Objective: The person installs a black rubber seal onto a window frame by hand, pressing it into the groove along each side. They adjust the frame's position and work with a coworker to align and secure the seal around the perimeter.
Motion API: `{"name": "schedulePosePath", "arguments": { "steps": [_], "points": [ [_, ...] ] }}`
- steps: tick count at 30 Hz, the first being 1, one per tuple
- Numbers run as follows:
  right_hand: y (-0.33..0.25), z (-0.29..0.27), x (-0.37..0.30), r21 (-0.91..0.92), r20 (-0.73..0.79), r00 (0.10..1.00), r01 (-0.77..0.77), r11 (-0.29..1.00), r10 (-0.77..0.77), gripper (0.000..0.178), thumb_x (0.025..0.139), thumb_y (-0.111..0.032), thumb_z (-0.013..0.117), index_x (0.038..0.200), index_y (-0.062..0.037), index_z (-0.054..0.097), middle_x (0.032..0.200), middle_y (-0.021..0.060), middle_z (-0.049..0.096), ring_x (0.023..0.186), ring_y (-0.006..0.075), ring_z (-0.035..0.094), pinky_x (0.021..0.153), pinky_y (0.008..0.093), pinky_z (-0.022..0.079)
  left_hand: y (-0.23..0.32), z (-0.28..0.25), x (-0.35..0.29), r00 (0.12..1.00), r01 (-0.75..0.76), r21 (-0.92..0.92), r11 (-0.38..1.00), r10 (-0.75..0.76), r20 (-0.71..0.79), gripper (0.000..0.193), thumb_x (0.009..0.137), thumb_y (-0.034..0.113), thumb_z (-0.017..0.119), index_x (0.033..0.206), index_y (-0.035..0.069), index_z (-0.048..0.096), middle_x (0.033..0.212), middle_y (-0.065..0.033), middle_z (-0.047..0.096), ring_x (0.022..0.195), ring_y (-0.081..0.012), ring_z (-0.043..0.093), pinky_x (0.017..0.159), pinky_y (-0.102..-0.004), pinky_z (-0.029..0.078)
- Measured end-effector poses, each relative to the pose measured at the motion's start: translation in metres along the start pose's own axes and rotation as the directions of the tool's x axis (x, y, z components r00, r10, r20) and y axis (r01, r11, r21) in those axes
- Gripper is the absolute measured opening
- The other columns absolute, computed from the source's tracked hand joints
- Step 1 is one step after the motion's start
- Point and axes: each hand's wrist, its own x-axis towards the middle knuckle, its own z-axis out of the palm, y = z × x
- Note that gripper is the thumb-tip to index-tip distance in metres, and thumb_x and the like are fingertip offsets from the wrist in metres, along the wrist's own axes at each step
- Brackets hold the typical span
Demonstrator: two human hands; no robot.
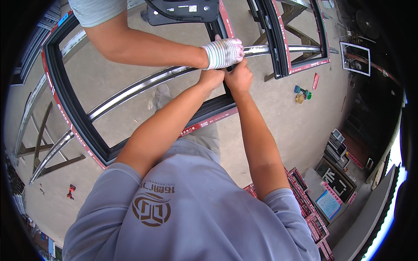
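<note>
A large black window frame (77, 111) with red protective film along its outer edges lies across curved metal rails. At its right-hand bar, my left hand (212, 79) is closed, its fingertips hidden. Right beside it, my right hand (239, 79) is also closed over the same bar, with a small dark part showing between the two. What they grip there is hidden. Just beyond, another person's striped-gloved hand (223, 53) presses over the bar, close against my hands.
A black case-like device (180, 12) sits at the frame's far side. To the right, another black frame (278, 39) rests on the rail (143, 87). Green and yellow items (301, 93) and a red drill (71, 191) lie on the floor. Red-filmed frames (310, 213) stand at lower right.
</note>
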Motion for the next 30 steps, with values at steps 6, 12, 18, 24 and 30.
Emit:
{"name": "schedulePosePath", "arguments": {
  "steps": [6, 12, 18, 24, 30],
  "points": [
    [0.004, 0.002, 0.001, 0.023, 0.014, 1.0, 0.006, 1.0, -0.007, 0.065, 0.067, -0.037, 0.088, 0.105, -0.0005, 0.05, 0.094, 0.0221, 0.069, 0.083, 0.0441, 0.071, 0.074, 0.0507, 0.058, -0.002, -0.003, 0.005, 0.997, -0.014, -0.061, 0.998, 0.019, 0.08, 0.043, 0.084, 0.006, 0.063, 0.126, 0.001, 0.066, 0.127, -0.012, 0.069, 0.117, -0.0216, 0.062, 0.101, -0.0348, 0.045],
    [0.002, 0.004, -0.001, 0.034, -0.036, 0.999, 0.011, 0.999, -0.01, 0.056, 0.069, -0.03, 0.085, 0.102, -0.0012, 0.049, 0.093, 0.0229, 0.068, 0.082, 0.0455, 0.07, 0.074, 0.0523, 0.057, 0.0, 0.0, 0.013, 0.93, -0.364, 0.078, 0.928, 0.359, 0.075, 0.059, 0.081, 0.005, 0.058, 0.14, 0.004, 0.058, 0.141, -0.0148, 0.06, 0.129, -0.0268, 0.056, 0.109, -0.0364, 0.04],
    [0.01, -0.007, 0.005, 0.177, 0.066, 0.996, 0.045, 0.983, -0.058, 0.051, 0.072, -0.026, 0.083, 0.104, -0.0034, 0.05, 0.096, 0.0232, 0.068, 0.09, 0.0473, 0.067, 0.077, 0.052, 0.054, 0.006, -0.004, 0.012, 0.99, 0.08, 0.116, 0.99, -0.092, 0.104, 0.051, 0.091, 0.019, 0.066, 0.138, 0.003, 0.062, 0.128, -0.0149, 0.07, 0.115, -0.0241, 0.067, 0.099, -0.0348, 0.049],
    [0.039, -0.022, -0.018, 0.521, 0.157, 0.976, 0.051, 0.852, -0.154, 0.053, 0.078, -0.029, 0.086, 0.113, -0.0031, 0.057, 0.101, 0.0201, 0.069, 0.093, 0.0378, 0.068, 0.082, 0.0427, 0.054, 0.002, 0.005, 0.007, 0.991, 0.122, -0.101, 0.987, -0.127, -0.051, 0.057, 0.091, 0.02, 0.075, 0.137, -0.01, 0.059, 0.121, -0.0203, 0.073, 0.106, -0.0237, 0.072, 0.089, -0.0308, 0.054],
    [0.05, -0.014, -0.033, 0.448, 0.153, 0.987, -0.016, 0.894, -0.059, 0.042, 0.089, -0.037, 0.075, 0.11, -0.0041, 0.06, 0.093, 0.0194, 0.068, 0.086, 0.0369, 0.067, 0.077, 0.0431, 0.052, 0.013, 0.014, 0.005, 0.989, 0.144, 0.06, 0.988, -0.143, -0.033, 0.05, 0.081, 0.033, 0.084, 0.109, -0.006, 0.071, 0.101, -0.015, 0.077, 0.087, -0.0243, 0.075, 0.079, -0.0347, 0.057]
  ]
}}
